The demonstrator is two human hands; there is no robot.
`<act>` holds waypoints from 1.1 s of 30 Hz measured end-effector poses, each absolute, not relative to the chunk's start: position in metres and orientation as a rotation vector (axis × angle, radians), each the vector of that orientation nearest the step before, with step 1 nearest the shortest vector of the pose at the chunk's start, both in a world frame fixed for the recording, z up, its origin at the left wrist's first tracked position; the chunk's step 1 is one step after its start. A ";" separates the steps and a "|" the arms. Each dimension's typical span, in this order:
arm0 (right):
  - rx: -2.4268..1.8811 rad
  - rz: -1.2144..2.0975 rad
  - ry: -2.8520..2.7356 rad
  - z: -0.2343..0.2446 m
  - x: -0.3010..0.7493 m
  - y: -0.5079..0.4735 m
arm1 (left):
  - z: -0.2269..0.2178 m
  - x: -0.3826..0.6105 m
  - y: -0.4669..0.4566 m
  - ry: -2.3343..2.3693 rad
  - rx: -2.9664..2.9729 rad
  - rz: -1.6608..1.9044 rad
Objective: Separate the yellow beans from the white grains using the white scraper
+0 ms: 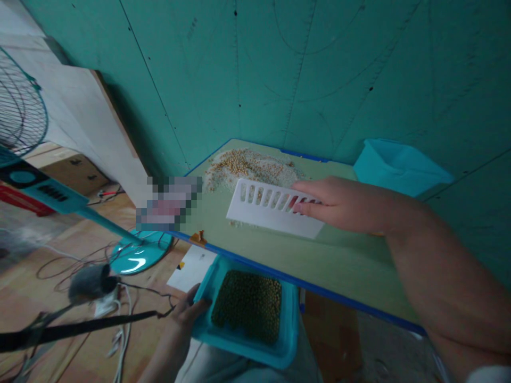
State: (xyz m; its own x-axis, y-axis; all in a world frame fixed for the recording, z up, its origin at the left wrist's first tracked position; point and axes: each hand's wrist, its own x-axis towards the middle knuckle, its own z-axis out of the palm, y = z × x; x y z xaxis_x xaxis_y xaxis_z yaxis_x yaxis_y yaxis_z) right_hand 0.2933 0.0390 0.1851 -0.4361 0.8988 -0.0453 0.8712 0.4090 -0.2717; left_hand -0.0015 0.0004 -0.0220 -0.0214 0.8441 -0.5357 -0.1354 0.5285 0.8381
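My right hand (319, 199) grips the right end of a white slotted plastic piece (275, 221), its thumb and fingers closed around the slotted part. The piece is held over the pale green tabletop (351, 266). Just behind it lies a spread pile of white grains and tan round beans (239, 162). My left hand (189, 308) is closed on the left rim of a blue plastic tub (289, 348), below the table's front edge and above my lap. Small round green and tan beans (247, 303) cover the tub's bottom.
A blue open bin (399, 165) stands at the table's right rear, by the green wall (255, 80). To the left is a blue stand fan (51, 186) with its round base (139, 252) on the floor. Cables (123, 319) lie around it. A small clip (199, 236) sits at the table's edge.
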 end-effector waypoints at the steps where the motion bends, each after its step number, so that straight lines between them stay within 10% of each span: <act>1: -1.655 0.337 -2.514 0.184 0.295 0.042 | -0.021 -0.001 0.000 1.371 0.674 0.882; 33: -1.678 0.442 -2.565 0.176 0.287 0.048 | -0.023 0.001 0.001 1.391 0.663 0.880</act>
State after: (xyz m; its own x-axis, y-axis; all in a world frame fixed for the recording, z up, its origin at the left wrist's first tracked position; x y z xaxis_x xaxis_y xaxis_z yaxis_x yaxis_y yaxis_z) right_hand 0.2867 0.0481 0.1763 -0.4124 0.9034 -0.1175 0.8907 0.3727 -0.2604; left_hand 0.0006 0.0012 -0.0227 -0.0347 0.8377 -0.5451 -0.1331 0.5367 0.8332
